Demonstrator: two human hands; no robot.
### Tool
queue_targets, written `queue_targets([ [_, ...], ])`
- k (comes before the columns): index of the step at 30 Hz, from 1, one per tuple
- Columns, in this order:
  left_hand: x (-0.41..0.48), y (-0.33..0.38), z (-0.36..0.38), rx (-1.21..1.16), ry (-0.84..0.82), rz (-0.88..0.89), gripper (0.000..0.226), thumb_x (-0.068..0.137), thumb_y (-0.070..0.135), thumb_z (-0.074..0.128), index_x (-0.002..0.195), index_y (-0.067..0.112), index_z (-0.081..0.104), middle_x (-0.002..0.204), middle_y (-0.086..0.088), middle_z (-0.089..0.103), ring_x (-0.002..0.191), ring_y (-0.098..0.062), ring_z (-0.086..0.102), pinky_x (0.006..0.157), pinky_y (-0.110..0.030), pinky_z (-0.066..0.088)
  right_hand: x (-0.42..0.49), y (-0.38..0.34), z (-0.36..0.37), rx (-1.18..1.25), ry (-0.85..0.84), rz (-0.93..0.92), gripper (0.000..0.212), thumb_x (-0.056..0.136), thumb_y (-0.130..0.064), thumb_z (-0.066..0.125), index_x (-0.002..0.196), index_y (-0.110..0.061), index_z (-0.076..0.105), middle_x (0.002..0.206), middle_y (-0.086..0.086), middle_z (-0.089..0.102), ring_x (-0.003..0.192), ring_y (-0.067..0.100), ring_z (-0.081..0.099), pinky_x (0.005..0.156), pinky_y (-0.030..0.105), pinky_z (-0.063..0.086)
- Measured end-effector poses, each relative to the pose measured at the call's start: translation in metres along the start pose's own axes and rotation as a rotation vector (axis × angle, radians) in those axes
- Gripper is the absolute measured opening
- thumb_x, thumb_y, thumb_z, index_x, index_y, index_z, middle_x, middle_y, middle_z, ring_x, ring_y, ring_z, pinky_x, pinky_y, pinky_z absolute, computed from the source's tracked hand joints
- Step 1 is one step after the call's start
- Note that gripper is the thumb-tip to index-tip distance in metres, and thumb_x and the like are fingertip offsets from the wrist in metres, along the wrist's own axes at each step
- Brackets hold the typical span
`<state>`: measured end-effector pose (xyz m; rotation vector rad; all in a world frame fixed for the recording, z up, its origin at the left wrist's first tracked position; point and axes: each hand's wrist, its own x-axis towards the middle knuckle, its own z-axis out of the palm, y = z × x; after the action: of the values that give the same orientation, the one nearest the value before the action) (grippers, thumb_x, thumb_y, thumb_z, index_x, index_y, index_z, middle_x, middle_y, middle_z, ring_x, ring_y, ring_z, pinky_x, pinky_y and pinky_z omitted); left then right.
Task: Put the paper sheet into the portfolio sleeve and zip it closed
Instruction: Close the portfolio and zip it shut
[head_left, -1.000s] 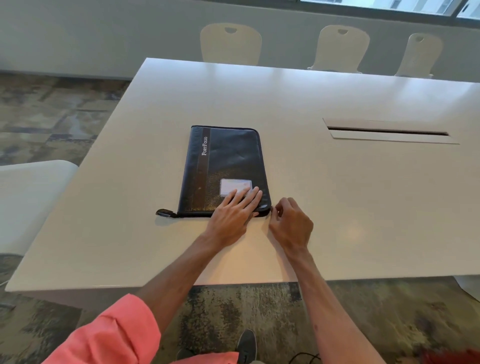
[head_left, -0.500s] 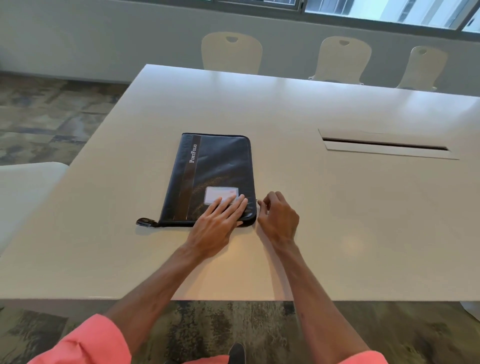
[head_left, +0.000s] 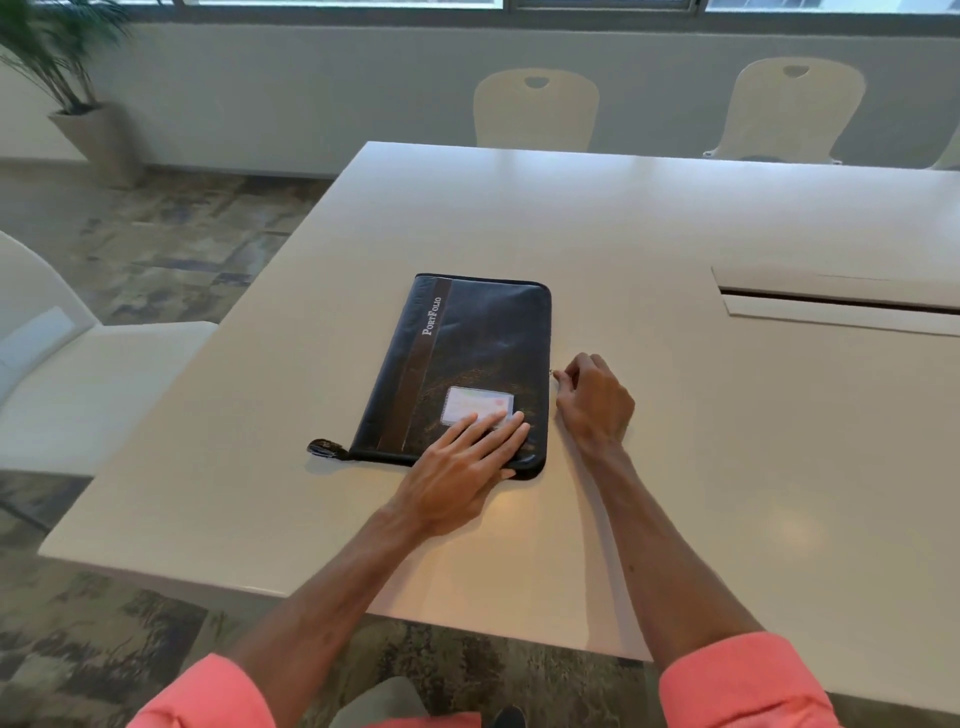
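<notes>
A black portfolio sleeve (head_left: 467, 358) marked "PortFolio" lies flat on the white table (head_left: 675, 467), with a clear card window near its front end. My left hand (head_left: 462, 467) rests flat on its near right corner, fingers spread, pressing it down. My right hand (head_left: 592, 400) is beside the sleeve's right edge, thumb and fingers pinched on the small zipper pull (head_left: 552, 372) about halfway along that edge. A black tab (head_left: 324, 448) sticks out at the near left corner. No paper sheet is visible.
A cable slot with a raised lid (head_left: 841, 301) is set into the table at the right. White chairs stand at the far side (head_left: 535, 109), (head_left: 795, 104) and at the left (head_left: 78, 374). A potted plant (head_left: 83, 104) stands at the back left.
My right hand has slid the zipper pull away from me, from the near right corner to about halfway up the right edge. My left hand stays pressed on the sleeve.
</notes>
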<state>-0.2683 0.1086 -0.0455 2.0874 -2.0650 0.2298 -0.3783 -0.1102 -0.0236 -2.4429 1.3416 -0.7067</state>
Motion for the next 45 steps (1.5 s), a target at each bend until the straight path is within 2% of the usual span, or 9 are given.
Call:
queue_targets([
  [5, 0.007, -0.003, -0.009, -0.120, 0.001, -0.050, 0.068, 0.110, 0.065, 0.043, 0.168, 0.031, 0.040, 0.175, 0.012, 0.037, 0.161, -0.013, 0.035, 0.130, -0.035, 0.033, 0.010, 0.002, 0.005, 0.021, -0.008, 0.012, 0.022, 0.106, -0.038, 0.068, 0.098, -0.017, 0.068, 0.105, -0.001, 0.071, 0.086, 0.028, 0.071, 0.074, 0.040, 0.058],
  [8, 0.031, -0.015, -0.014, -0.198, 0.063, -0.078, 0.050, 0.110, 0.062, 0.046, 0.149, 0.034, 0.062, 0.151, 0.016, 0.061, 0.139, -0.007, 0.053, 0.112, -0.036, 0.049, 0.010, 0.004, 0.009, 0.046, 0.018, -0.013, 0.021, 0.102, -0.036, 0.071, 0.088, -0.021, 0.064, 0.094, -0.005, 0.067, 0.074, 0.024, 0.065, 0.066, 0.034, 0.049],
  [11, 0.067, -0.033, -0.017, -0.181, 0.090, -0.134, 0.042, 0.111, 0.053, 0.049, 0.140, 0.031, 0.069, 0.139, 0.015, 0.067, 0.131, -0.007, 0.054, 0.105, -0.037, 0.052, 0.007, 0.005, 0.010, 0.053, 0.027, -0.040, 0.021, 0.102, -0.036, 0.070, 0.087, -0.023, 0.062, 0.093, -0.007, 0.064, 0.072, 0.022, 0.064, 0.063, 0.036, 0.053],
  [16, 0.114, -0.065, -0.006, -0.184, -0.035, -0.312, 0.057, 0.114, 0.051, 0.040, 0.165, 0.028, 0.040, 0.171, 0.005, 0.036, 0.163, -0.016, 0.022, 0.133, -0.050, 0.027, 0.003, 0.005, 0.011, 0.036, -0.012, -0.085, 0.017, 0.106, -0.040, 0.064, 0.099, -0.024, 0.064, 0.103, -0.008, 0.062, 0.077, 0.021, 0.067, 0.067, 0.043, 0.062],
  [19, 0.131, -0.079, 0.002, -0.205, -0.076, -0.400, 0.064, 0.115, 0.054, 0.033, 0.173, 0.027, 0.024, 0.181, 0.000, 0.018, 0.169, -0.020, 0.005, 0.137, -0.050, 0.010, 0.002, 0.005, 0.012, 0.022, -0.011, -0.106, 0.013, 0.108, -0.037, 0.061, 0.106, -0.025, 0.066, 0.105, -0.009, 0.062, 0.079, 0.020, 0.069, 0.066, 0.041, 0.062],
  [22, 0.135, -0.088, 0.010, -0.206, -0.081, -0.454, 0.066, 0.115, 0.056, 0.029, 0.174, 0.029, 0.016, 0.184, -0.002, 0.008, 0.170, -0.020, -0.002, 0.138, -0.048, 0.003, 0.003, 0.003, 0.012, 0.015, -0.007, -0.087, 0.013, 0.108, -0.036, 0.061, 0.104, -0.025, 0.068, 0.105, -0.010, 0.063, 0.078, 0.019, 0.069, 0.067, 0.040, 0.062],
  [28, 0.127, -0.092, 0.024, -0.193, -0.078, -0.428, 0.068, 0.113, 0.065, 0.021, 0.174, 0.037, 0.009, 0.184, -0.003, 0.002, 0.170, -0.020, -0.002, 0.139, -0.048, 0.000, 0.015, -0.001, 0.017, 0.024, 0.011, 0.005, 0.012, 0.104, -0.031, 0.068, 0.098, -0.020, 0.066, 0.105, -0.007, 0.061, 0.078, 0.022, 0.069, 0.069, 0.042, 0.062],
  [36, 0.124, -0.098, 0.029, -0.204, -0.068, -0.391, 0.074, 0.109, 0.074, 0.014, 0.173, 0.039, 0.010, 0.184, -0.002, 0.005, 0.170, -0.019, -0.001, 0.138, -0.047, 0.002, 0.053, -0.009, 0.023, 0.022, 0.023, 0.014, 0.011, 0.102, -0.028, 0.073, 0.099, -0.018, 0.069, 0.108, -0.004, 0.064, 0.077, 0.023, 0.070, 0.067, 0.033, 0.054],
  [45, 0.121, -0.099, 0.033, -0.190, -0.055, -0.380, 0.075, 0.107, 0.078, 0.013, 0.173, 0.042, 0.007, 0.184, 0.000, 0.004, 0.170, -0.016, -0.004, 0.139, -0.047, 0.001, 0.102, -0.015, 0.032, 0.014, 0.003, 0.018, 0.014, 0.107, -0.029, 0.068, 0.107, -0.015, 0.069, 0.117, 0.000, 0.065, 0.086, 0.029, 0.073, 0.074, 0.039, 0.059],
])
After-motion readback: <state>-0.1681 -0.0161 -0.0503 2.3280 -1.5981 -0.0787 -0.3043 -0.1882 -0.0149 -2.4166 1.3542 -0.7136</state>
